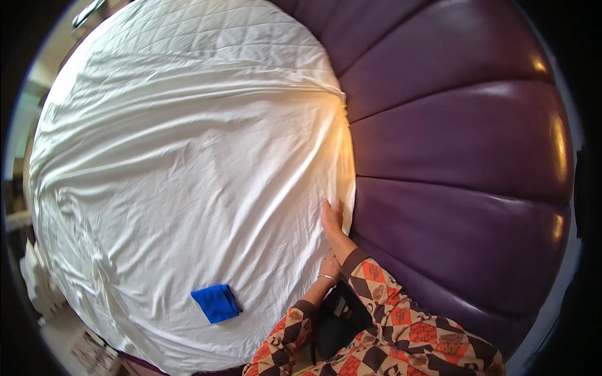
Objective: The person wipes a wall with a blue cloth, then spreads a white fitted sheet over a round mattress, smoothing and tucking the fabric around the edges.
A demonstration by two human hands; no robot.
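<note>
A white fitted sheet (188, 188) lies wrinkled over a round mattress, and a quilted mattress surface (225, 30) shows beyond its folded far edge. My right hand (333, 216) rests on the sheet near the mattress edge, beside the purple headboard. Closer to my body, my left hand (330, 265), with a bracelet at the wrist, is at the sheet's edge, partly hidden by my right forearm. The fingertips of my left hand are not clearly seen. A folded blue cloth (216, 303) lies on the sheet to the left of my hands.
A padded purple headboard (451, 141) curves along the right side of the bed. White bundled fabric (40, 277) stands beyond the bed at the lower left, near a patterned item (94, 352) on the floor. A dark bag or pouch (336, 324) is against my body.
</note>
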